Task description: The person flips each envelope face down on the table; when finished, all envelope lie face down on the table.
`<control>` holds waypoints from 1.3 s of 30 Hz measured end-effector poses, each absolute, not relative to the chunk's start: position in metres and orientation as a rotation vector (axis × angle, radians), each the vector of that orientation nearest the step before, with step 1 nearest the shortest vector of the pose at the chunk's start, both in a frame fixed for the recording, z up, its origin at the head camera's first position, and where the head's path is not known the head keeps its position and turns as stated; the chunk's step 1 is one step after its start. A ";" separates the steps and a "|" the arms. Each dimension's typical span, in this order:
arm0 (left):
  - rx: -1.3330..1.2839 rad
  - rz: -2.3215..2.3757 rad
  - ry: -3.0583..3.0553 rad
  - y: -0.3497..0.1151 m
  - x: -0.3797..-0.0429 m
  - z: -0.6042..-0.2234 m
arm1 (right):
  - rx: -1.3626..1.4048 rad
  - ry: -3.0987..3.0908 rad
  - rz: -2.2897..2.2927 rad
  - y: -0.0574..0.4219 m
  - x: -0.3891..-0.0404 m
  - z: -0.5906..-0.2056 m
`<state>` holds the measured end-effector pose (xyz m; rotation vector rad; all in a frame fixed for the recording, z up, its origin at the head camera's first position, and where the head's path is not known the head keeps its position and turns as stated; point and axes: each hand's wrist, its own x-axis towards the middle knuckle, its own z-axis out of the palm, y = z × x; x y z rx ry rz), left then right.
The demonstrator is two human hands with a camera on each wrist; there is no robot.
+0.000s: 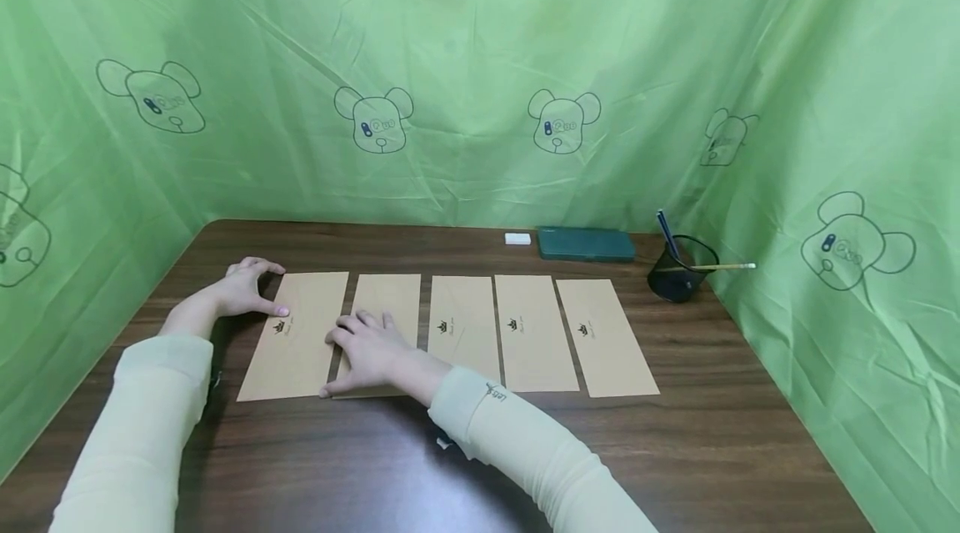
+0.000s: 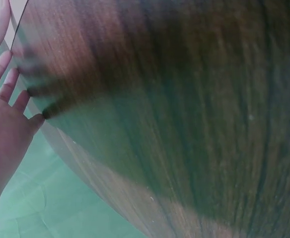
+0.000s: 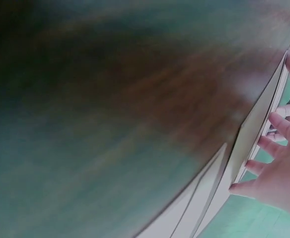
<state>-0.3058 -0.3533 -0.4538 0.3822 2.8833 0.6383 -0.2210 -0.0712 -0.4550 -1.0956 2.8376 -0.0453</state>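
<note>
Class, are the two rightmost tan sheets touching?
Apart: the head view shows a strip of dark table between the rightmost tan sheet and its neighbour.

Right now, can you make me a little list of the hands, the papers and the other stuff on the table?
Papers: five tan sheets in a row
Crown marks: visible on four
Left hand: thumb on the leftmost sheet
Right hand: fingers spread, over the second sheet
Back of table: white block, green case
Black cup: blue pen, yellow pencil
</note>
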 end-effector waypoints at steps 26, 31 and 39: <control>0.340 1.083 2.808 -0.363 -0.308 -0.448 | -1.143 2.732 -0.156 -0.062 -0.229 -0.453; 0.394 1.064 2.825 -0.360 -0.308 -0.442 | -1.157 2.699 -0.234 -0.059 -0.232 -0.452; 0.370 1.026 2.897 -0.357 -0.310 -0.432 | -1.204 2.587 -0.505 -0.060 -0.229 -0.444</control>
